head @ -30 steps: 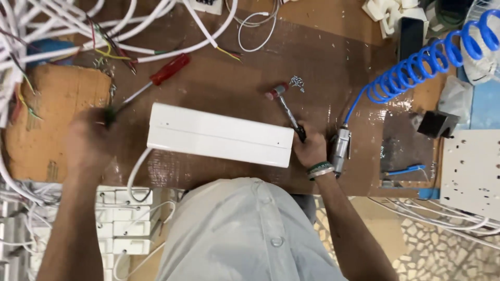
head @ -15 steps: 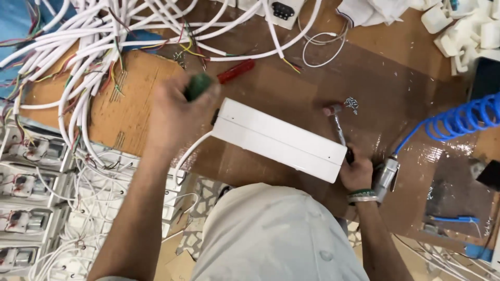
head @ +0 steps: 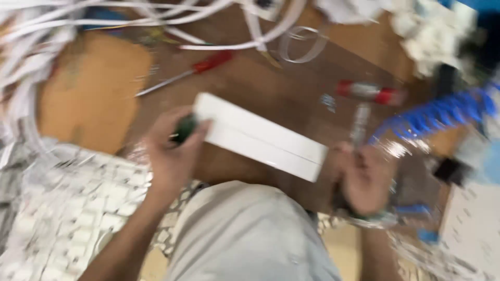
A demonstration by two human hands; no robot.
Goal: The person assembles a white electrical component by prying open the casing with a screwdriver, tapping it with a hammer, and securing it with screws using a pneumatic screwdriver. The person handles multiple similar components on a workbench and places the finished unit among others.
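Hands (head: pixel 172 151) grip green tool (head: pixel 183 129) — beside white box (head: pixel 260 136).

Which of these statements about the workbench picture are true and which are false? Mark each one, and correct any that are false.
1. The left hand grips a green-handled tool at the end of the long white box. True.
2. The red-handled screwdriver is in the right hand. False: it lies loose on the brown work surface, beyond the box.
3. A blue coiled hose lies on the person's right. True.
4. The right hand is empty. False: it holds a hammer with a red head.
5. The white cables lie to the right of the hose. False: they are heaped at the far left.
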